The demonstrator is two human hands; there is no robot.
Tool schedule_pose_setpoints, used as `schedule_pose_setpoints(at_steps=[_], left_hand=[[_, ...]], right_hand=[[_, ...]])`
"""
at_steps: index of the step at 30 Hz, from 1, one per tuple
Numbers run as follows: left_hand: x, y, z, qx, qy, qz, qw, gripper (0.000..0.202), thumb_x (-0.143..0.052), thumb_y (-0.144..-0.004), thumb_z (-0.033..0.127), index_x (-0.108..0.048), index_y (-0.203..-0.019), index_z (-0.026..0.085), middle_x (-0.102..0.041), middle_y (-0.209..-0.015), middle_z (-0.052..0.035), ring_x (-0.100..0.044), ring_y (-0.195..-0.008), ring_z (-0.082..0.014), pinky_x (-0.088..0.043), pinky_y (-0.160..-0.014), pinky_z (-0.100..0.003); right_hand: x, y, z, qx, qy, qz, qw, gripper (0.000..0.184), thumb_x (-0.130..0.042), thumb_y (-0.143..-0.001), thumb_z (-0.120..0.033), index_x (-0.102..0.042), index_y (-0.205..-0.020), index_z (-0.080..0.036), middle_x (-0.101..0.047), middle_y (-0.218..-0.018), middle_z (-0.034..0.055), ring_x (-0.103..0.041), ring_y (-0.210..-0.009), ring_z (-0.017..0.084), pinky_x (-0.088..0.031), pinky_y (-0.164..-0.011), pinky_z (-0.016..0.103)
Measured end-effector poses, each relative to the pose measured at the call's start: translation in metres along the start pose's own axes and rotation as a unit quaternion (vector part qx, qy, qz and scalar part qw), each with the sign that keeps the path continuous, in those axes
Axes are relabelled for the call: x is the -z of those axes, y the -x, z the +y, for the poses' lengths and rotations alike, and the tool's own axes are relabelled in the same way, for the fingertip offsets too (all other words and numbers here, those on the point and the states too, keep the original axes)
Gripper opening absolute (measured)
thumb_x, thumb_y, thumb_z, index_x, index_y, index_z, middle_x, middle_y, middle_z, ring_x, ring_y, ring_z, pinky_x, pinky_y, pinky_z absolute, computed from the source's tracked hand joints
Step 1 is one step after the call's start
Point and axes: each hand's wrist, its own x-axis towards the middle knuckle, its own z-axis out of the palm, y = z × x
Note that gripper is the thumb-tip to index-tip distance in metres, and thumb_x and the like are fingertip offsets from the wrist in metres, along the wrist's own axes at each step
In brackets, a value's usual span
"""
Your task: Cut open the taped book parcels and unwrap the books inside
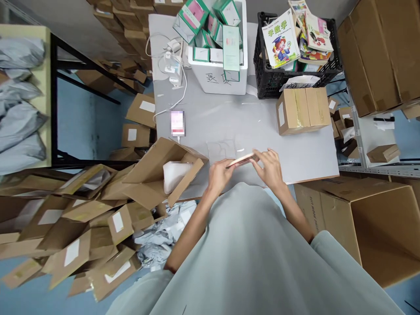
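A thin, flat item [243, 160] with a pale top and reddish edge is seen nearly edge-on just over the table's front edge; its kind cannot be made out. My left hand [219, 176] grips its left end. At its right end, my right hand [267, 166] pinches a corner between thumb and forefinger, other fingers loosely spread. A clear plastic wrapper [221, 149] lies flat on the table just beyond the hands. Left of my left hand stands an open cardboard box [147, 175] with a white padded piece [175, 175] inside.
On the grey table [210, 118] stand a white bin [216, 78] of green-and-white boxes, a black crate [265, 83] of books, a taped carton [302, 111] and a phone [177, 122] on a cable. Cartons [72, 253] heap at left; a large open box [334, 210] stands right.
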Motion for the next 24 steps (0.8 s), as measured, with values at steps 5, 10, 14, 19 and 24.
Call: schedule_pose_setpoints(at_steps=[5, 10, 14, 19, 24], left_hand=[[0.01, 0.003, -0.013, 0.17, 0.274, 0.053, 0.945, 0.071, -0.093, -0.066, 0.076, -0.081, -0.104, 0.017, -0.086, -0.101, -0.0102, -0.078, -0.086, -0.027, -0.063, -0.082, -0.038], [0.011, 0.005, -0.003, 0.189, 0.332, 0.043, 0.923, 0.073, -0.099, -0.059, 0.073, -0.077, -0.102, 0.018, -0.085, -0.099, -0.0109, -0.081, -0.09, -0.0272, -0.066, -0.083, -0.039], [0.006, 0.004, 0.009, 0.179, 0.316, 0.04, 0.931, 0.067, -0.098, -0.063, 0.073, -0.075, -0.097, 0.02, -0.085, -0.1, -0.0108, -0.081, -0.092, -0.029, -0.066, -0.083, -0.041], [-0.003, 0.0, 0.022, 0.15, 0.276, 0.049, 0.948, 0.061, -0.093, -0.068, 0.073, -0.078, -0.093, 0.02, -0.086, -0.097, -0.0105, -0.081, -0.086, -0.0296, -0.066, -0.079, -0.041], [-0.017, 0.0, 0.038, 0.075, 0.117, 0.052, 0.989, 0.033, -0.083, -0.084, 0.055, -0.09, -0.094, 0.024, -0.087, -0.092, -0.0062, -0.082, -0.087, -0.0335, -0.066, -0.08, -0.042]], right_hand=[[-0.018, 0.002, 0.031, -0.167, -0.144, 0.079, 0.972, 0.07, -0.079, -0.095, -0.061, -0.069, -0.15, -0.019, -0.076, -0.138, 0.018, -0.07, -0.125, 0.032, -0.055, -0.114, 0.049], [-0.042, 0.009, 0.047, -0.215, -0.331, -0.028, 0.918, 0.06, -0.084, -0.085, -0.056, -0.079, -0.132, -0.019, -0.084, -0.11, 0.0087, -0.077, -0.095, 0.022, -0.062, -0.101, 0.039], [-0.051, 0.012, 0.054, -0.236, -0.345, -0.017, 0.908, 0.06, -0.083, -0.081, -0.053, -0.079, -0.13, -0.018, -0.083, -0.109, 0.0082, -0.075, -0.089, 0.02, -0.063, -0.097, 0.038], [-0.055, 0.014, 0.048, -0.232, -0.31, 0.024, 0.922, 0.062, -0.081, -0.083, -0.061, -0.077, -0.131, -0.021, -0.077, -0.135, 0.0148, -0.076, -0.114, 0.027, -0.06, -0.11, 0.045], [-0.06, 0.014, 0.019, -0.231, -0.418, -0.006, 0.879, 0.068, -0.081, -0.083, -0.073, -0.076, -0.129, -0.024, -0.075, -0.141, 0.0154, -0.075, -0.125, 0.032, -0.064, -0.107, 0.047]])
